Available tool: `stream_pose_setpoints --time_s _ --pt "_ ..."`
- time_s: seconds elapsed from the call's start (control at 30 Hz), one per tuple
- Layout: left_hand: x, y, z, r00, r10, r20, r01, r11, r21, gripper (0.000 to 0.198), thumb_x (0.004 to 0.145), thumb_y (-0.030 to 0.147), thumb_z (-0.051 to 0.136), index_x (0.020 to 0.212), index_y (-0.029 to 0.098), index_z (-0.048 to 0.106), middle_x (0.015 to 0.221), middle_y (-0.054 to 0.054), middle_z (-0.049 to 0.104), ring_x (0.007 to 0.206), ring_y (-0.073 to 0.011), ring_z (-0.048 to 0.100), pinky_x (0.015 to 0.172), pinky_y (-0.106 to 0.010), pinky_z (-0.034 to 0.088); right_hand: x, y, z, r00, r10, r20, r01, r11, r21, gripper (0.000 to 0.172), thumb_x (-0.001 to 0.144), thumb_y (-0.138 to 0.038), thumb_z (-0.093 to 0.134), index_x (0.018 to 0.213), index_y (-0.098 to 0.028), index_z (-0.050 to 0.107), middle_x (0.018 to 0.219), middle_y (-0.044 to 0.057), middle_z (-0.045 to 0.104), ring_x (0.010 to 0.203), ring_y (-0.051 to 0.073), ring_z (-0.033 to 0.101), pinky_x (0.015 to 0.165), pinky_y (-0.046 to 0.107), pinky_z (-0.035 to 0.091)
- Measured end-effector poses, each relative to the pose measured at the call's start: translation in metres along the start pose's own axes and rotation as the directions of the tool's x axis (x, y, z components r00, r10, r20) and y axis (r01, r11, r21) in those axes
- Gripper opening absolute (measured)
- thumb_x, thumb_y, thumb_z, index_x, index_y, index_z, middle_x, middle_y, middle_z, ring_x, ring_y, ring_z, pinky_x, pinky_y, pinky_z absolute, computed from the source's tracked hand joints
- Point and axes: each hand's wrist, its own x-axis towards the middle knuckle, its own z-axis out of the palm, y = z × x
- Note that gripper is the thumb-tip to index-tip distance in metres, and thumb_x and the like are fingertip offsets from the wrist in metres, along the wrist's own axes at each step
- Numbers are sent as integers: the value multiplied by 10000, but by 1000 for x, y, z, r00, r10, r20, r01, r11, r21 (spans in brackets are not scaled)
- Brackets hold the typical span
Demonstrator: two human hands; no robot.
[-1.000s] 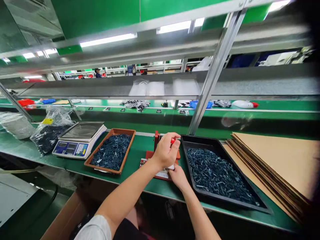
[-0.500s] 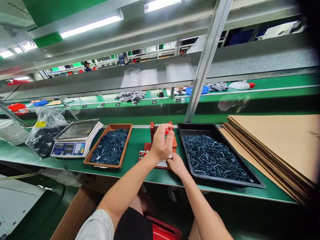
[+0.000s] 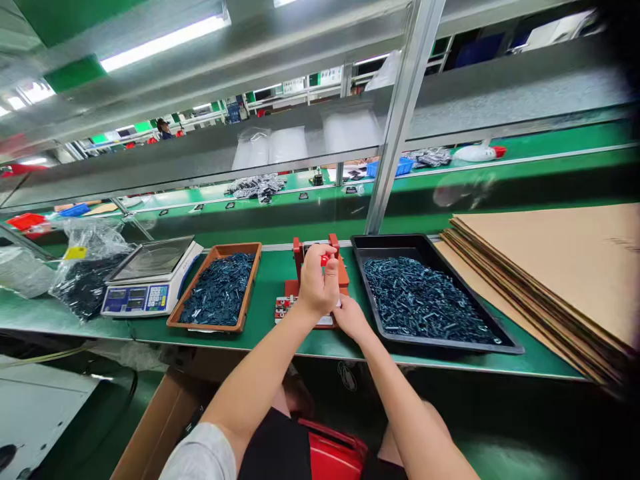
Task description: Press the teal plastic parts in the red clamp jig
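A small red hand press stands at the bench's front, between two trays of parts. My left hand is closed around the press's red-knobbed lever, which shows between thumb and fingers. Lower down and to the right, my right hand is at the base of the press, its fingers bent together. Their tips are partly hidden behind my left hand, so what they pinch does not show. Left of my wrist, a metal fixture block juts out from the base.
Dark small metal parts fill a brown tray on the left and a larger black tray on the right. A counting scale and a bagged dark bundle stand further left. Stacked cardboard sheets lie right. A metal post rises behind.
The whole view has shifted slightly, with the bench a little higher in the picture. Both hands keep nearly the same place on the press.
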Motion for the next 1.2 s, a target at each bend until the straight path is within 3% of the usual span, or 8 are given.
stream_pose_setpoints --time_s 0.23,0.37,0.6,0.77,0.87,0.97,1.07,1.2 --pt "64 1 -15 943 -301 141 314 946 -75 364 1076 520 393 1116 193 550 653 45 474 525 -114 472 515 -229 398 -22 -11 12 993 -116 -14 117 993 26 413 838 -109 446 1164 -164 695 1156 86 692 1088 231 629 972 317 477" --pt "76 -6 -19 899 -396 188 420 900 -113 274 1091 425 405 1139 185 529 726 27 557 596 -114 556 606 -231 481 -31 -10 18 980 -195 -38 196 980 32 433 851 -146 430 1210 -153 672 1168 104 669 1098 246 609 1008 349 468" --pt "-38 -51 -77 930 -354 -98 367 892 264 351 1003 329 516 1313 164 502 1282 -145 588 1216 -261 552 1097 -475 421 -36 -8 23 979 -205 -8 205 977 -57 359 869 -215 508 1186 -163 666 1220 114 602 1133 265 571 1025 391 453" --pt "-117 -93 -110 837 -541 88 450 770 453 515 887 333 655 1341 124 534 1392 -190 549 1320 -326 496 1145 -519 385 -38 -7 25 971 -239 -11 236 966 -101 386 854 -198 516 1209 -164 665 1250 122 572 1147 274 557 1038 415 448" --pt "-133 -94 -115 794 -578 190 419 746 518 444 879 336 675 1268 131 614 1276 -164 639 1217 -319 573 1098 -500 437 -39 -6 23 960 -279 -3 278 958 -74 382 856 -225 503 1194 -149 662 1238 129 586 1147 277 557 1046 420 444" --pt "-137 -87 -116 802 -583 127 431 714 551 354 900 369 650 1178 151 672 1165 -144 689 1142 -333 601 1057 -529 449 -43 -9 21 952 -302 43 304 952 -40 409 851 -238 495 1220 -165 654 1246 117 604 1164 269 556 1066 404 430" --pt "-142 -88 -115 788 -613 66 562 758 332 307 914 426 630 1069 169 695 1144 -131 705 1145 -325 613 1079 -510 433 -47 -13 22 959 -277 60 278 960 -18 421 867 -277 503 1252 -185 646 1255 104 618 1174 271 557 1072 410 425" --pt "-149 -99 -112 710 -700 -74 704 708 59 490 1054 508 292 1060 157 635 1034 -132 731 1009 -253 693 954 -413 532 -46 -14 27 973 -224 62 225 974 -19 371 877 -346 531 1170 -188 693 1188 104 658 1154 289 568 1079 436 419"
